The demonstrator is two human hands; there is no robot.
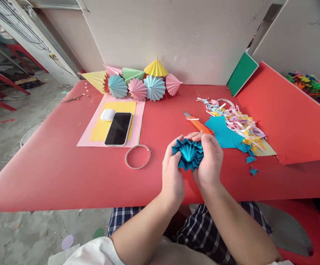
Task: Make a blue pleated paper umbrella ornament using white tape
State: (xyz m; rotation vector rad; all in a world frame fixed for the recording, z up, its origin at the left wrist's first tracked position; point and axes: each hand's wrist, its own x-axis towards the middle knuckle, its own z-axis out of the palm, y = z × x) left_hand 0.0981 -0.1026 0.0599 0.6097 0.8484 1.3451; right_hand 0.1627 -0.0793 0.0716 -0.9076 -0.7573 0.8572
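Observation:
Both hands hold a pleated teal paper fan [189, 154] just above the red table [66, 173]. My left hand [172, 171] grips its left side, thumb on the folds. My right hand [211, 162] wraps over its right side and top edge. The paper is folded in a zigzag into a round, cone-like form. An orange utility knife [200, 125] lies just beyond my hands. A teal paper offcut [222, 133] lies to the right of the knife.
A metal ring [138, 156] lies left of my hands. A phone [118, 129] and white earbud case [108, 114] rest on yellow and pink sheets. Several finished paper umbrellas [137, 86] line the back wall. Paper scraps [239, 123] are heaped at right, beside a green card [242, 73].

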